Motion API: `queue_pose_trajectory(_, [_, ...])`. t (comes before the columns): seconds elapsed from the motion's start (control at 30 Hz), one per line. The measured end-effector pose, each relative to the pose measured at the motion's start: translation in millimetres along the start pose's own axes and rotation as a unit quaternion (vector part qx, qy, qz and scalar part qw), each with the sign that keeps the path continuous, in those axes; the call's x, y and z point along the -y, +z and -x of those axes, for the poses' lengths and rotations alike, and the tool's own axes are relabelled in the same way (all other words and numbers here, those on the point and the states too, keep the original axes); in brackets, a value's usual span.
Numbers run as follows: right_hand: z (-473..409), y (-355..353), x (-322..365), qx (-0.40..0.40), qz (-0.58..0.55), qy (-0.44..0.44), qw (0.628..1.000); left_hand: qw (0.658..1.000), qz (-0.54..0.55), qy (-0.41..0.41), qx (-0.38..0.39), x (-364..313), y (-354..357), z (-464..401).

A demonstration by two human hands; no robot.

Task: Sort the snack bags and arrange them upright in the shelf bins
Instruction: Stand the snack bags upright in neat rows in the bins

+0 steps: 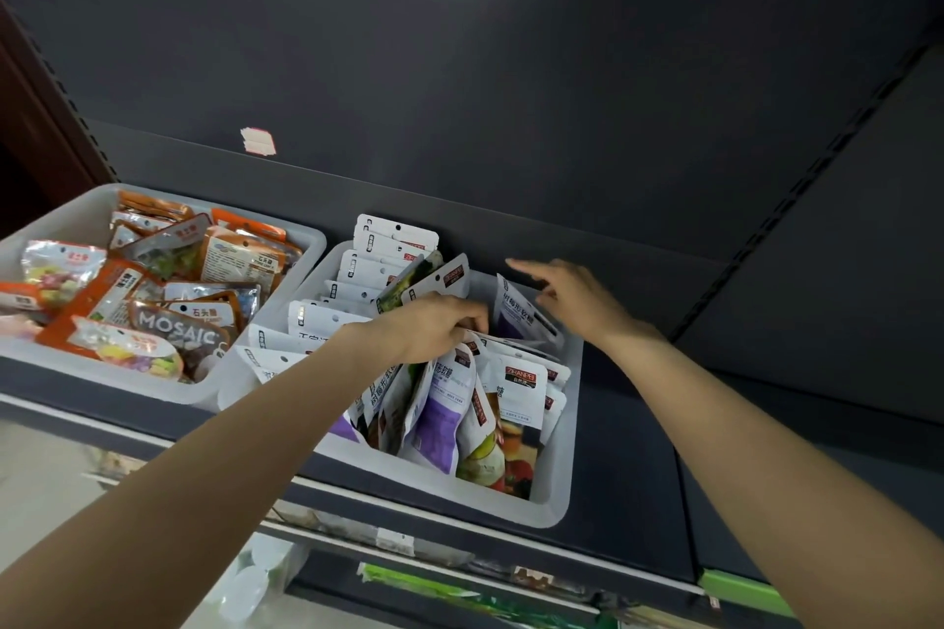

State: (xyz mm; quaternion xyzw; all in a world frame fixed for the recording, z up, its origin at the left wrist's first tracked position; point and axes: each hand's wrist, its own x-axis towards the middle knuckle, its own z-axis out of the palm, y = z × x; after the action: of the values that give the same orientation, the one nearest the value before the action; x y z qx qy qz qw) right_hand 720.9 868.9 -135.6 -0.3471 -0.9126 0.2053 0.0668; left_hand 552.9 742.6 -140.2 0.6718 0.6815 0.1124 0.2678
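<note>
Two pale plastic bins stand side by side on a dark shelf. The right bin (554, 490) holds several white snack bags with purple and fruit prints, some upright at the back, others leaning at the front. My left hand (434, 327) reaches into the middle of this bin, its fingers pinched on the tops of the white bags (462, 360). My right hand (572, 296) hovers over the bin's back right corner, fingers spread, just above a leaning white and purple bag (516, 317). The left bin (204, 388) is heaped with orange and clear snack bags (153, 291) lying flat.
A dark back panel rises behind the bins, with a small pink label (258, 141) stuck on it. Bare dark shelf (628, 475) lies to the right of the white bin. A lower shelf (408, 577) with green and pale packages shows below the front edge.
</note>
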Motion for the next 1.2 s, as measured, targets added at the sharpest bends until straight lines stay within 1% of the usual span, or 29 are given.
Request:
queue_pose_trajectory(0.1, [0.2,8.4,6.4,0.024,-0.062,0.028,0.997,1.000,-0.012,-0.001,0.003,0.5,2.2,0.2])
queue_pose_trajectory(0.17, [-0.7,9.9,10.5,0.030,-0.045,0.038,0.998,1.000,-0.018,-0.001,0.006,1.5,3.4,1.0])
queue_pose_trajectory(0.23, [-2.3,8.1,12.3,0.001,-0.012,0.025,1.000,1.000,-0.019,-0.004,0.007,2.1,3.6,1.7])
queue_pose_trajectory(0.3, [-3.3,2.3,14.5,-0.036,-0.008,0.024,0.999,1.000,-0.017,-0.004,0.009,1.8,3.2,1.9])
queue_pose_trajectory(0.47, [-1.3,-10.1,9.1,-0.186,-0.038,0.050,0.980,1.000,-0.019,-0.001,0.018,0.3,0.8,2.2])
queue_pose_trajectory(0.53, [4.7,-8.9,6.5,-0.214,-0.037,0.065,0.974,0.999,-0.028,0.003,0.023,-1.2,0.6,2.5])
queue_pose_trajectory(0.6, [9.6,-4.1,5.5,-0.222,-0.033,0.085,0.971,0.999,-0.041,0.004,0.030,-2.0,0.5,3.6])
queue_pose_trajectory(0.77, [6.3,3.2,12.1,-0.208,-0.067,0.129,0.967,0.992,-0.082,0.031,0.086,-8.2,-3.5,11.4])
queue_pose_trajectory(0.83, [3.5,0.6,19.0,-0.180,-0.093,0.153,0.967,0.991,-0.087,0.037,0.094,-11.5,-5.7,14.5])
queue_pose_trajectory(0.9, [4.1,-1.6,24.6,-0.134,-0.114,0.168,0.970,0.992,-0.073,0.035,0.092,-12.3,-6.4,17.1])
queue_pose_trajectory(0.97, [7.2,-3.8,27.0,-0.090,-0.092,0.154,0.980,0.993,-0.065,0.032,0.093,-12.5,-7.1,19.8])
queue_pose_trajectory(1.07, [10.6,-4.9,21.2,-0.036,-0.028,0.132,0.990,0.992,-0.072,0.033,0.103,-13.8,-9.7,23.9])
queue_pose_trajectory(1.13, [13.0,-4.1,16.9,-0.024,-0.016,0.129,0.991,0.991,-0.075,0.033,0.104,-12.6,-10.9,26.0])
queue_pose_trajectory(1.2, [14.8,-3.3,16.5,-0.038,-0.020,0.129,0.991,0.992,-0.069,0.031,0.098,-10.4,-10.8,27.8])
